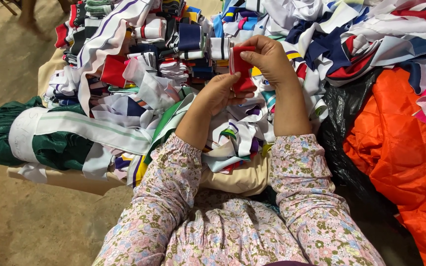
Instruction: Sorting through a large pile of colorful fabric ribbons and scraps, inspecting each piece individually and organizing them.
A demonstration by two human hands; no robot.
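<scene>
Both my hands hold a small red fabric strip with a white edge (241,69) above a heap of cloth pieces. My left hand (219,92) grips its lower end from below. My right hand (268,56) pinches its upper end between thumb and fingers. My sleeves are pink with a flower print. Under my hands lies a pile of striped knit strips and collars (173,54) in white, red, navy, purple and green.
A rolled green fabric bundle with a white band (35,140) lies at the left on a beige cloth. Orange quilted fabric (400,152) and black plastic sheet (341,123) lie at the right. More white, navy and red cloth pieces (361,34) are piled far right. Bare floor is at the left.
</scene>
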